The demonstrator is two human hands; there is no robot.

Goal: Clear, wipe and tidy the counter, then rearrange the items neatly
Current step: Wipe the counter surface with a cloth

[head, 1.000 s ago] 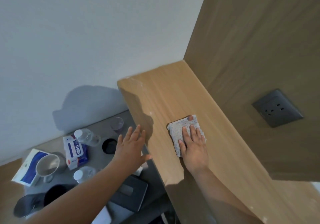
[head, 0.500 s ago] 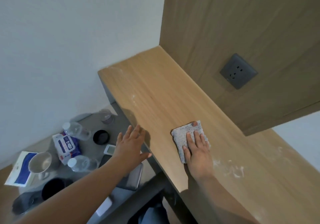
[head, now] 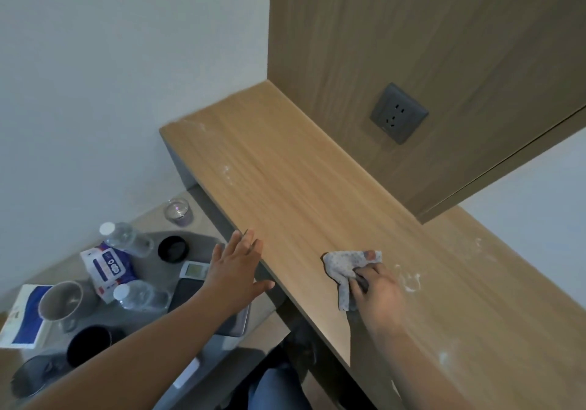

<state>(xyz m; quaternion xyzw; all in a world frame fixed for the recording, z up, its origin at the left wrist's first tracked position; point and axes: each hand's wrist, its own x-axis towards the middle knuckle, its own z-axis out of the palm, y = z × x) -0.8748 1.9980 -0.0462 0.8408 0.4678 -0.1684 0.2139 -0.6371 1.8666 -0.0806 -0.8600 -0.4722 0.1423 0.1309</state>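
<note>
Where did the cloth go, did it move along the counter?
Yes. The cloth, gripped by the right hand, slid along the counter away from its far end, past the socket, toward the white smudges.

Dim, soft indoor light, wide-angle bending at edges, perhaps slightly blurred.

Table (head: 301, 187) runs off btm-right edge; cloth (head: 341, 262) partly under right hand (head: 377, 292); wipes pack (head: 107, 264) print too small to read; box (head: 25, 317) cut at left.
</note>
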